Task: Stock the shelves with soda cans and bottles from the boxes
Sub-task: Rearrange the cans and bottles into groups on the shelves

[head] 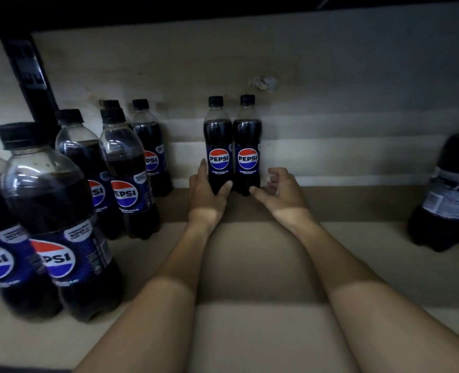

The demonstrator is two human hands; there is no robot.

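1. At the back wall of the shelf (249, 265), two Pepsi bottles stand upright and touching: left bottle (219, 146), right bottle (247, 146).
2. Grip: left hand (205, 193) wraps the left bottle's base. The right hand (279, 192) is relaxed, fingers off the right bottle, thumb tip at its foot.
3. I judge this the placing step. Next move calls for letting go cleanly and withdrawing without tipping either bottle.
4. Hard to read: light is dim, boxes are out of view, large bottle (449, 195) is cut off at the right edge, neighbour row (126, 170) blurs toward the left.

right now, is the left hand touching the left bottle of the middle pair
Touching: the head view shows the left hand curled round the left bottle near its base.
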